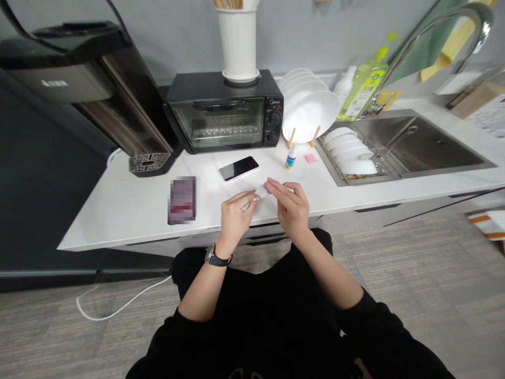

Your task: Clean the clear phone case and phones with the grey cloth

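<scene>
Between my two hands, just above the counter's front part, is a small thin whitish piece (262, 191); I cannot make out its exact kind. My left hand (236, 213) pinches its left end with thumb and fingertips. At the other end, the fingers of my right hand (292, 208) are closed on it. Beyond my hands a smartphone (239, 168) lies flat with a dark screen. A small spray bottle (291, 159) with a blue and yellow label stands upright to its right, beside a pink square (311, 158).
A blurred-out dark purple rectangle (182, 200) lies left on the white counter (118, 210). At the back stand a drink machine (90, 68), a toaster oven (224, 123) bearing a white utensil holder (239, 45), and racked plates (311, 113). Bowls (357, 152) sit in the sink (434, 142) at right.
</scene>
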The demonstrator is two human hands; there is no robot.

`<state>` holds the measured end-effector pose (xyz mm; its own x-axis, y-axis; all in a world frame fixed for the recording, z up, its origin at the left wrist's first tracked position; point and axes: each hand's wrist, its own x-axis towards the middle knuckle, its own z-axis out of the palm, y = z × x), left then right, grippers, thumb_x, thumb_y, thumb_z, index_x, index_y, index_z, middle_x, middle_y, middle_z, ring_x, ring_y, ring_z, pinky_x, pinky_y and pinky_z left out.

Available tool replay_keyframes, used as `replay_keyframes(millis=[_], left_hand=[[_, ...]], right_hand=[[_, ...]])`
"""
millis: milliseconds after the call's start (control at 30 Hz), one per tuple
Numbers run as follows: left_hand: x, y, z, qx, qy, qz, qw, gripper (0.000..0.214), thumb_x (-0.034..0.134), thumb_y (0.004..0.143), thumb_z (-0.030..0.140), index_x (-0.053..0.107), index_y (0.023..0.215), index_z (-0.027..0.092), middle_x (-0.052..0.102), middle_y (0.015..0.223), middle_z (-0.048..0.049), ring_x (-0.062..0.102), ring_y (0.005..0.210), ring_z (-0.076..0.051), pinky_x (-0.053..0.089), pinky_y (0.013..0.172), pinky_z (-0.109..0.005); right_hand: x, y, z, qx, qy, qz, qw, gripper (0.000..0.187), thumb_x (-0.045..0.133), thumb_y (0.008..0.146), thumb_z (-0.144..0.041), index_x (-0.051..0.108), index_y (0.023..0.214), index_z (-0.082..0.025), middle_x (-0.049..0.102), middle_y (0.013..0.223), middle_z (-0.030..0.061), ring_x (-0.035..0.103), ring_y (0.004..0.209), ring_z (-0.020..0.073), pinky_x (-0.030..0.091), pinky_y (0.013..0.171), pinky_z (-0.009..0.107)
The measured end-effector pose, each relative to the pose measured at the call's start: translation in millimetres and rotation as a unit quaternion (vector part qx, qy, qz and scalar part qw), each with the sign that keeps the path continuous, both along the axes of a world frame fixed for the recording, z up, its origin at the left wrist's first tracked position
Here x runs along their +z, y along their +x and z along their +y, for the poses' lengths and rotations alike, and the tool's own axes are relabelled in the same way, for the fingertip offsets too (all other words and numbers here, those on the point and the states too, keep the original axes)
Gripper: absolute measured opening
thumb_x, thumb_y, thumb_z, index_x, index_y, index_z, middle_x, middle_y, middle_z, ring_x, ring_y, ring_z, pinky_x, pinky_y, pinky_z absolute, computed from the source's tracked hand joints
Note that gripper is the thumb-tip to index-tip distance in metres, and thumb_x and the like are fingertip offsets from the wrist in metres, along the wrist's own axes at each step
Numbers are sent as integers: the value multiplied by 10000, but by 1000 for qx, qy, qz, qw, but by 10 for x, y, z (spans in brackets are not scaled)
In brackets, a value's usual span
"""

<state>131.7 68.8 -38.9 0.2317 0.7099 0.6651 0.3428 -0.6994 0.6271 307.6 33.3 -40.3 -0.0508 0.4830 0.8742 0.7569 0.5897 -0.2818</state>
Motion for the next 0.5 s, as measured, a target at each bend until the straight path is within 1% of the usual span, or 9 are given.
replay_keyframes(millis=[100, 167, 233, 300, 333, 433, 500], left_hand=[[5, 13, -3, 11, -10, 0, 1000, 181, 667, 1037, 233, 839, 991, 196, 847, 1000, -76, 808, 902, -196, 644, 850, -287], [16, 15, -4, 17, -13, -4, 1000, 179, 670, 1031, 221, 836, 974, 192, 847, 990, -76, 808, 890, -195, 644, 836, -285], [24, 12, -2, 15, -13, -8, 1000, 193, 661, 1017, 164, 823, 913, 179, 846, 968, -75, 804, 867, -185, 635, 818, -268], [22, 10, 2, 9, -6, -7, 1000, 195, 667, 981, 97, 806, 866, 170, 844, 941, -68, 803, 839, -175, 625, 792, -248], [18, 12, 4, 7, -2, -5, 1000, 189, 669, 961, 69, 804, 872, 167, 847, 946, -67, 807, 843, -175, 625, 790, -244], [3, 26, 5, 8, 5, -5, 1000, 216, 647, 938, 30, 815, 983, 158, 857, 1028, -74, 829, 925, -191, 642, 835, -252], [-4, 32, 5, 10, 9, -4, 1000, 241, 623, 947, 31, 816, 1024, 153, 858, 1062, -77, 833, 967, -198, 652, 866, -266]], right_hand=[[-26, 71, 49, -18, -14, 7, 1000, 603, 463, 1066, -34, 584, 1553, -368, 774, 1405, 39, 737, 1164, 225, 655, 907, 466], [-29, 46, 36, -22, -22, 9, 999, 601, 452, 1068, -38, 583, 1556, -362, 767, 1417, 43, 733, 1167, 229, 653, 913, 468], [-17, -26, -8, -20, -17, 8, 1000, 613, 462, 1061, -30, 566, 1573, -352, 756, 1434, 52, 726, 1171, 236, 652, 904, 464], [6, -124, -69, -6, -4, 6, 1000, 637, 500, 1046, -18, 544, 1594, -339, 753, 1440, 62, 717, 1156, 245, 653, 875, 453], [19, -174, -100, 6, 1, 5, 1000, 652, 521, 1037, -14, 531, 1605, -332, 753, 1439, 65, 711, 1137, 249, 653, 852, 442], [40, -295, -166, 40, 5, 2, 999, 687, 544, 1027, -17, 487, 1637, -326, 755, 1439, 60, 689, 1081, 246, 650, 786, 402], [34, -328, -177, 46, 6, 3, 999, 700, 532, 1033, -22, 461, 1650, -346, 755, 1441, 40, 686, 1062, 236, 651, 770, 387]])
